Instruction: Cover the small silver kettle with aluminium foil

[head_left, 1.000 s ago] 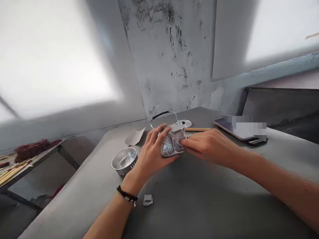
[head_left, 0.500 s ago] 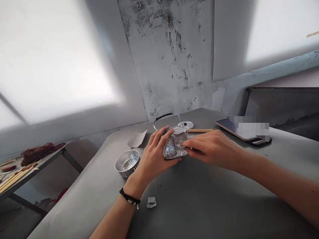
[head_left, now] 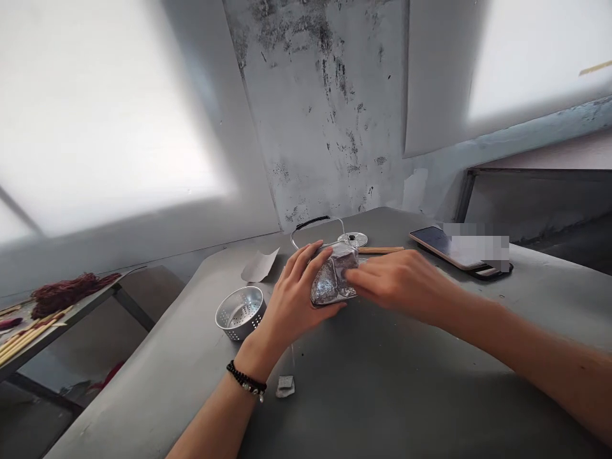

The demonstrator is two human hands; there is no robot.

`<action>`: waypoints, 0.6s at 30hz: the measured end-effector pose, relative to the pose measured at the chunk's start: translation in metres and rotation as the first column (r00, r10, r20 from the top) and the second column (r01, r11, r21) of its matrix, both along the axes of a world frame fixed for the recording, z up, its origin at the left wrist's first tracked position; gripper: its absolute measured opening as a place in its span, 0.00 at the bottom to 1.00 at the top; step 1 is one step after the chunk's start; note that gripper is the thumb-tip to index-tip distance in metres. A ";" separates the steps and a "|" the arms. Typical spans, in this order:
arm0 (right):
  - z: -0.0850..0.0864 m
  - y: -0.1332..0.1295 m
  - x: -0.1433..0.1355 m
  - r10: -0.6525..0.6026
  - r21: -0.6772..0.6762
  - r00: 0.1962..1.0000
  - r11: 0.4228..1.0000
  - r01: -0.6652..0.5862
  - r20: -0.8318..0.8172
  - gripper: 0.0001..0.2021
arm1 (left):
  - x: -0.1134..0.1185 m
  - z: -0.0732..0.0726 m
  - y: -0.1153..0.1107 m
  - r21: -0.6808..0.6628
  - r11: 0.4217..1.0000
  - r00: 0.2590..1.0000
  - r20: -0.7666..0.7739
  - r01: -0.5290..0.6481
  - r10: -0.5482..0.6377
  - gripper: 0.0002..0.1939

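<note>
A glass teapot (head_left: 326, 284) with a thin wire handle and black grip is tilted up above the table. My left hand (head_left: 297, 280) is wrapped round its left side, fingers over the top and thumb underneath. My right hand (head_left: 401, 277) has its fingers pinched together against the pot's right side; whatever is between them is hidden. A round lid (head_left: 354, 239) with a black knob lies behind the pot. Left of my left hand stands a perforated metal strainer basket (head_left: 240, 312). A small folded grey-white piece (head_left: 285, 386) lies nearer me, below a thin thread-like line.
On the grey table (head_left: 382, 395) are a curved paper sheet (head_left: 261, 266), wooden sticks (head_left: 382, 250) and a phone (head_left: 437, 245) over a dark object (head_left: 495, 273). A side table at left bears dark red yarn (head_left: 71, 293) and pale sticks (head_left: 33, 335). A stained wall (head_left: 325, 127) rises behind.
My right fingers have shifted slightly against the teapot's side, and its hand has drawn a little left. The left grip stays the same. The whole view has shifted slightly.
</note>
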State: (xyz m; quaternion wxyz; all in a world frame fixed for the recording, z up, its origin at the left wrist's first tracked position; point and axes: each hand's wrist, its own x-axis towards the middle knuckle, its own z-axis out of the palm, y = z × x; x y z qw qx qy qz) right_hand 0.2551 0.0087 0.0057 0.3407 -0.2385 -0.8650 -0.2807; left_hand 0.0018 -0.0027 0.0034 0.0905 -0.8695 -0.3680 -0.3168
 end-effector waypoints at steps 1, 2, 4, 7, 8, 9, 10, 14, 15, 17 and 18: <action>0.000 0.000 0.000 0.016 -0.022 0.999 1.000 -0.015 0.034 0.15 | 0.000 0.000 0.000 -0.003 1.000 1.000 0.005 -0.005 0.005 0.49; 0.000 0.000 0.000 0.030 -0.034 0.999 0.999 -0.028 0.039 0.15 | 0.000 0.000 0.000 -0.006 1.000 1.000 0.009 -0.012 0.012 0.50; 0.000 0.001 0.002 0.017 -0.007 0.999 1.000 -0.017 -0.039 0.13 | 0.000 0.000 0.000 -0.013 1.000 1.000 0.011 -0.024 0.024 0.50; 0.000 0.001 0.003 -0.061 0.033 0.991 0.997 0.065 -0.116 0.12 | 0.000 0.001 -0.001 -0.020 0.999 1.000 0.004 -0.027 0.027 0.50; 0.000 0.001 0.003 -0.071 0.016 0.993 0.997 0.073 -0.089 0.12 | 0.000 0.001 -0.001 -0.021 0.999 1.000 0.003 -0.025 0.025 0.50; 0.000 0.001 0.003 -0.063 -0.010 0.997 0.998 0.063 -0.046 0.13 | 0.000 0.001 -0.001 -0.021 0.999 1.000 0.004 -0.024 0.024 0.50; 0.000 0.001 0.002 -0.040 -0.038 0.999 0.998 0.040 -0.002 0.14 | 0.000 0.001 -0.001 -0.021 0.999 1.000 0.006 -0.025 0.026 0.50; 0.002 0.000 0.002 -0.017 -0.025 0.998 1.000 0.016 -0.053 0.12 | 0.000 0.001 0.000 -0.015 0.999 0.999 0.012 -0.038 0.039 0.50; 0.002 0.000 0.003 -0.043 -0.003 0.995 0.999 0.043 -0.092 0.12 | 0.000 0.001 0.000 -0.013 0.999 0.999 0.009 -0.038 0.038 0.50; 0.002 0.000 0.003 -0.088 -0.004 0.992 0.996 0.088 -0.089 0.12 | 0.000 0.001 -0.001 -0.010 0.999 0.999 0.001 -0.033 0.033 0.50; 0.002 0.000 0.003 -0.090 -0.018 0.995 0.996 0.089 -0.053 0.13 | 0.001 0.001 -0.001 -0.010 0.999 1.000 -0.002 -0.030 0.030 0.50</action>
